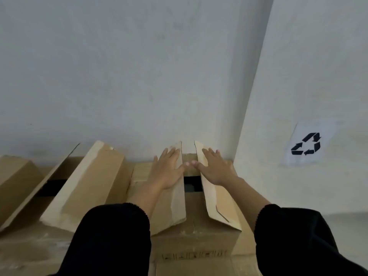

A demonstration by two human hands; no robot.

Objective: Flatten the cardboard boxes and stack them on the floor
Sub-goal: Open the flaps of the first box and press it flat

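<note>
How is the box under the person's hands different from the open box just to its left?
The box under the hands has its two top flaps nearly closed, a palm flat on each, left hand and right hand. The left box is untouched, its flaps standing up and apart over a wide dark opening. Both are plain brown cardboard against the wall, neither flattened.

Your cardboard boxes (pixel 95 182) are plain tan-brown (the nearest carries faint dark printing low on its front), your sleeves (pixel 111 236) are black, the wall (pixel 139 66) is pale grey-white, and its white sign (pixel 306 144) bears a black recycling symbol.
</note>
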